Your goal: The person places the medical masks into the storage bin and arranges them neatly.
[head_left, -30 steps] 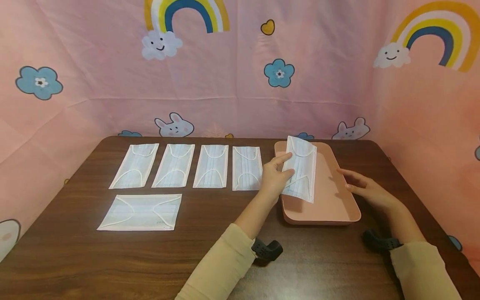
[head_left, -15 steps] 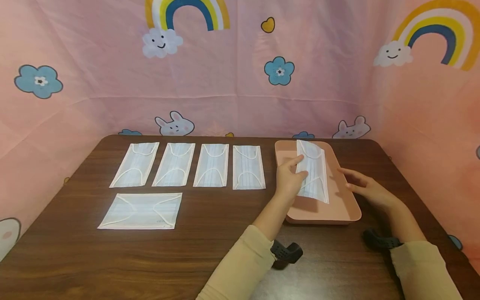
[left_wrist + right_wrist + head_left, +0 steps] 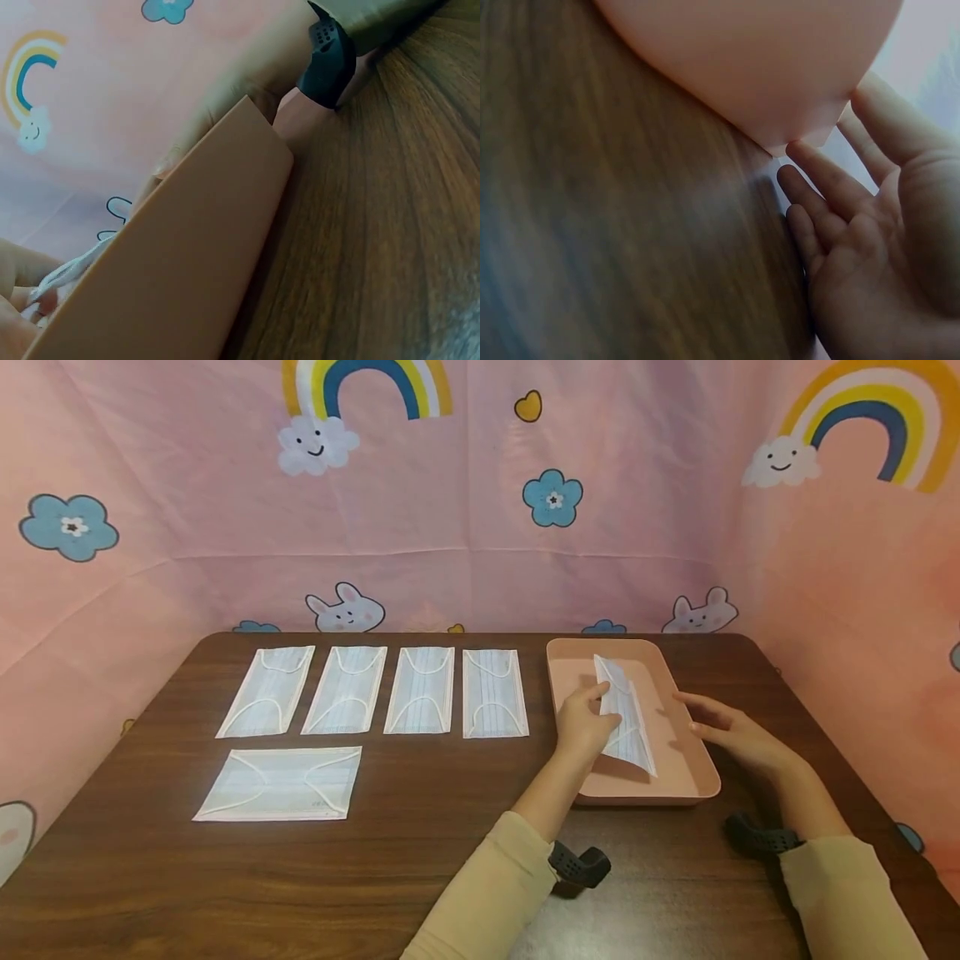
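My left hand [image 3: 583, 725] pinches a pale face mask [image 3: 628, 727] by its left edge, holding it tilted inside the shallow pink tray [image 3: 678, 768]. Only a strip of that mask [image 3: 71, 271] and part of the hand show past the tray wall [image 3: 187, 247] in the left wrist view. On the tray's right side, my right hand [image 3: 746, 743] rests its fingertips at the rim. Its fingers are loosely extended in the right wrist view, where the hand [image 3: 877, 240] touches the tray's outer wall [image 3: 757, 60].
Several face masks lie flat on the brown wooden table [image 3: 420, 860]. A row of upright ones ends with a mask [image 3: 495, 695] left of the tray; a sideways mask [image 3: 279, 785] lies nearer the front left. A pink printed cloth [image 3: 420, 510] hangs behind and at the sides.
My left hand has carried the mask rightward over the tray, then lowered it and tilted it further. The right hand stays at the rim, and the other masks have not moved.
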Tool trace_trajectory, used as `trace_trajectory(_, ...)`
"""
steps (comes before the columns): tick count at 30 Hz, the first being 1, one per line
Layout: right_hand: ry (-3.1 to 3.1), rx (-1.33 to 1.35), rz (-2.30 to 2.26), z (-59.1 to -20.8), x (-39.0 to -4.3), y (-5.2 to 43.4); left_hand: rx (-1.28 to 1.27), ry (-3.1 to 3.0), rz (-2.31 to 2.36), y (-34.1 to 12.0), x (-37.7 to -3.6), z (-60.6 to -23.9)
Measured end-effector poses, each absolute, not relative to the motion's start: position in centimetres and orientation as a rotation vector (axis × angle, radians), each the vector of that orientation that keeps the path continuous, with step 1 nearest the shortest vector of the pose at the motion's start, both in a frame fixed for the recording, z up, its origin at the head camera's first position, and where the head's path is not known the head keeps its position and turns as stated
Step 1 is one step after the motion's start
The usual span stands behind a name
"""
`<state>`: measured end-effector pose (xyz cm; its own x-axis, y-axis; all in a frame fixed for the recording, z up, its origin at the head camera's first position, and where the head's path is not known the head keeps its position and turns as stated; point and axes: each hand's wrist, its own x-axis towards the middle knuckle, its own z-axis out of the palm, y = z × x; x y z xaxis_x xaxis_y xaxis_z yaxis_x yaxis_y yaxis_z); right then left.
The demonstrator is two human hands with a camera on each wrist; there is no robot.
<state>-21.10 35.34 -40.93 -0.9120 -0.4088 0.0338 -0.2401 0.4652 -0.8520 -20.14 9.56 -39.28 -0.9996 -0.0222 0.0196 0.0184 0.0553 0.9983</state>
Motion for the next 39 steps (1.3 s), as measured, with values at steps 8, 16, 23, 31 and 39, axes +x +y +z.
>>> trace_trajectory(8,2.553,-0.584,-1.394,-40.59,-20.99,35.05,0.021,-2.486,-2.019,9.61,-20.12,-39.66)
trace_trajectory(16,2.564,-0.573,-1.366,-40.44,-21.09,35.28,-0.018,-2.657,-1.912,9.73,-19.95,-39.57)
trace_trajectory(23,2.575,-0.577,-1.350,-40.56,-21.17,35.39,-0.117,-2.774,-1.701,9.94,-19.80,-39.63)
trace_trajectory(31,2.550,-0.600,-1.400,-40.41,-21.00,35.22,-0.256,-2.918,-1.254,10.09,-19.66,-39.80)
trace_trajectory(39,2.548,-0.619,-1.402,-40.72,-21.41,35.55,-0.300,-3.016,-1.012,10.17,-19.49,-39.64)
